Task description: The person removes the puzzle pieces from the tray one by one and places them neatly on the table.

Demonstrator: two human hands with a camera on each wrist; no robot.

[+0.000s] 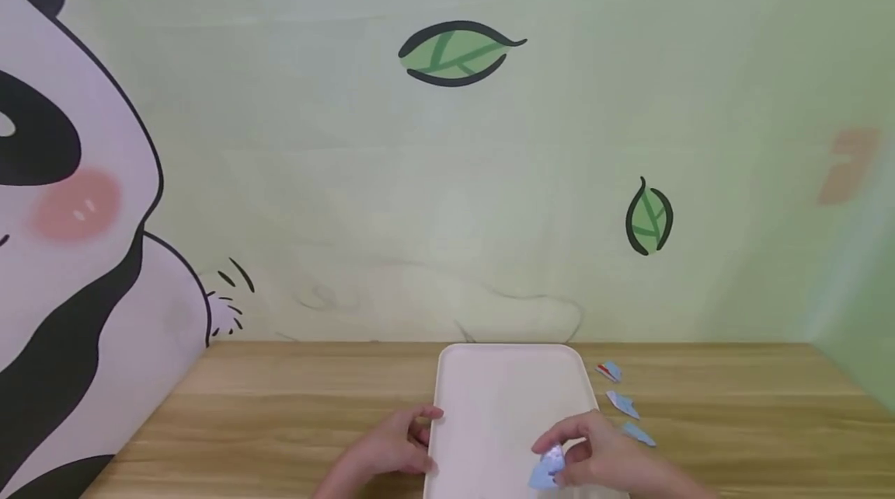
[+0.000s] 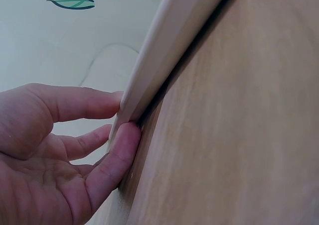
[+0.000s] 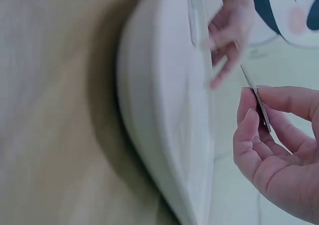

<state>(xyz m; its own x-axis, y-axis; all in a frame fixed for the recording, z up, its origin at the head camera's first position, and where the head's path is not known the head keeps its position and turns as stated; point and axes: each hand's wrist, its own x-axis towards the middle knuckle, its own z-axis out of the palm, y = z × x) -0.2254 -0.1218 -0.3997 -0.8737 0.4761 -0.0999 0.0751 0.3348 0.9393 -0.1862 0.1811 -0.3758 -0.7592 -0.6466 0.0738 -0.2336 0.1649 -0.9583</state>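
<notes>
A flat, light-blue angular piece [image 1: 548,469] is pinched between the thumb and fingers of my right hand [image 1: 594,452], over the right side of the white tray [image 1: 503,398]. In the right wrist view the piece [image 3: 257,99] shows nearly edge-on, as a thin dark sliver, above the tray's surface. My left hand [image 1: 391,444] rests at the tray's left edge, its fingertips against the rim. The left wrist view shows the thumb [image 2: 124,140] and a finger touching the tray's side [image 2: 149,65]. The tray's near end falls outside the head view.
To the right of the tray, three similar light-blue pieces lie in a column on the wooden table [image 1: 734,421]: a far one [image 1: 609,371] with a red mark, a middle one [image 1: 623,404] and a near one [image 1: 639,434]. Behind stands a pale green wall [image 1: 489,211].
</notes>
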